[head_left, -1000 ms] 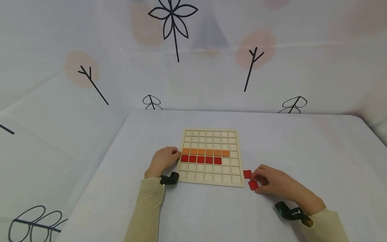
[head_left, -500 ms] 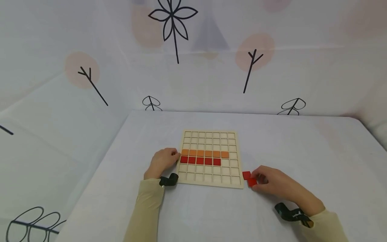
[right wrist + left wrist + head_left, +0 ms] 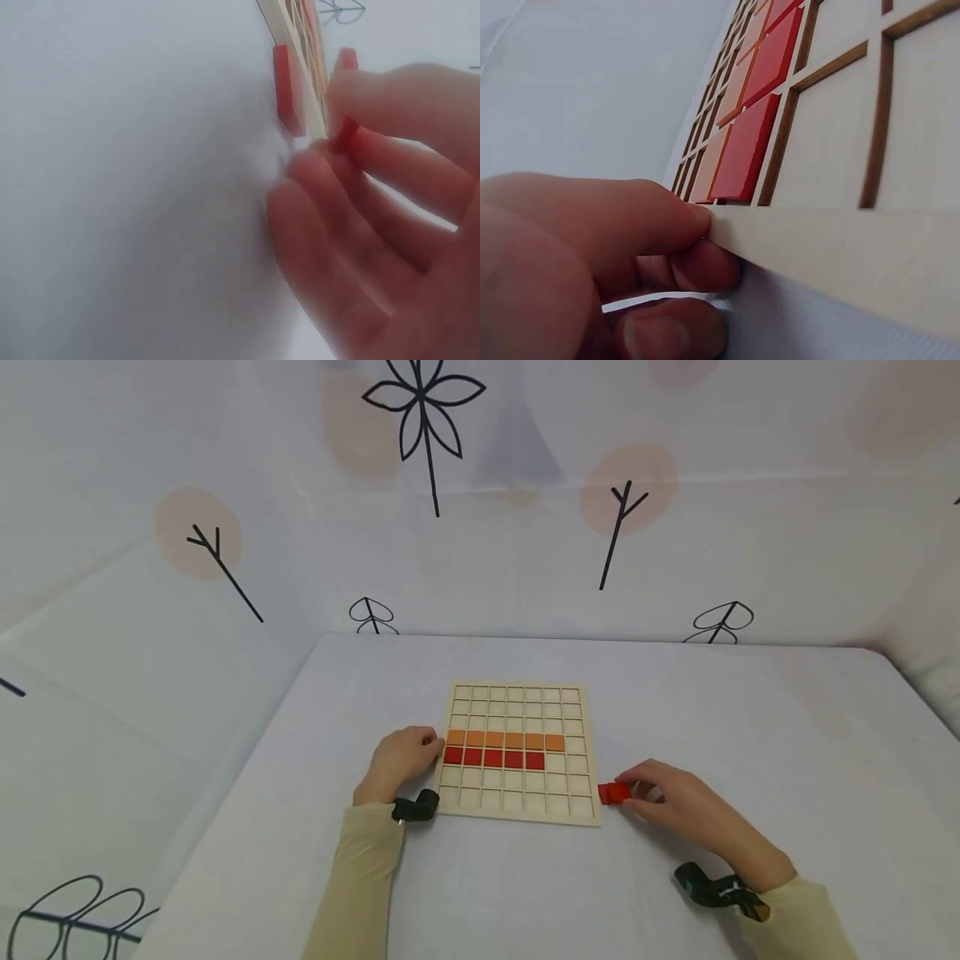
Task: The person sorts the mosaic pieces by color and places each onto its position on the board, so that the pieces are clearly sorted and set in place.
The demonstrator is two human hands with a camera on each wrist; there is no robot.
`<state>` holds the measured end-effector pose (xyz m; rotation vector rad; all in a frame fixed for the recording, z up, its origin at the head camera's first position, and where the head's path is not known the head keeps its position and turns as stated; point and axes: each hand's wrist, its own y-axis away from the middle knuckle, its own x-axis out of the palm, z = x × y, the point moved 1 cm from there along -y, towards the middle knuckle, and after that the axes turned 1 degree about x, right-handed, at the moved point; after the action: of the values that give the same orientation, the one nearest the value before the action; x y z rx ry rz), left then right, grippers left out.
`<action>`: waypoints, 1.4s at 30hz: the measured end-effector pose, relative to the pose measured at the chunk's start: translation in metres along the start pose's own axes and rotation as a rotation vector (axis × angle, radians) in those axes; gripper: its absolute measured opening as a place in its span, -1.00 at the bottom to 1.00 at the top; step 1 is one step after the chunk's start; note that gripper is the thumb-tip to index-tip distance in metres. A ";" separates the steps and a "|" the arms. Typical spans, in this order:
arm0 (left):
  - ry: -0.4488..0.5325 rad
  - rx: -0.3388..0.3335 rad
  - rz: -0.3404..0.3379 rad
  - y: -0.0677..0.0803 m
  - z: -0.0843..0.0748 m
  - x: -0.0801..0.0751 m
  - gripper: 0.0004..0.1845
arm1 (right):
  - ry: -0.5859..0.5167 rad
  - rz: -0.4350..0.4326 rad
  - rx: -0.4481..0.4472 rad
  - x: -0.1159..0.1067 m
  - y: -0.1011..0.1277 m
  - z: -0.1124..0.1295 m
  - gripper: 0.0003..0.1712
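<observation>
A pale wooden grid board (image 3: 517,793) lies on the table, with a row of orange tiles (image 3: 493,740) and a row of red tiles (image 3: 492,758) set in its cells. At the board's left edge my left hand (image 3: 401,760) holds the rim, fingers curled, a fingertip right at the rim in the left wrist view. My right hand (image 3: 678,802) pinches a red square tile (image 3: 347,135) between thumb and fingers, just off the board's right side. Another red tile (image 3: 283,90) is beside the board's edge; the held one overlaps it in the head view.
A white cloth covers the table (image 3: 510,885). Behind it hangs a pale backdrop (image 3: 517,560) printed with line-drawn plants. Each wrist wears a dark strap, the left strap (image 3: 416,807) close to the board's near left corner.
My right hand has moved the pinched red tile slightly left and away from me, bringing it over the other loose tile in the head view. My left hand stays at the board's edge.
</observation>
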<state>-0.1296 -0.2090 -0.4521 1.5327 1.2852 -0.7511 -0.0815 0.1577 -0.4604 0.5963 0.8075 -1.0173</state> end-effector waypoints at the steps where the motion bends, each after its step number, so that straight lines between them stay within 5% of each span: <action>1: -0.001 0.001 -0.001 0.000 0.000 0.000 -0.76 | -0.001 -0.005 0.004 0.001 0.000 0.000 -0.68; 19: -0.002 -0.005 -0.004 -0.003 0.002 0.002 -0.76 | -0.087 0.030 0.168 0.010 -0.005 0.008 -0.62; 42: 0.014 0.008 0.005 -0.001 0.000 -0.001 -0.74 | -0.106 -0.021 0.071 0.015 -0.017 0.027 -0.61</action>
<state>-0.1304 -0.2099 -0.4513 1.5501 1.2899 -0.7443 -0.0846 0.1225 -0.4580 0.5903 0.6878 -1.0915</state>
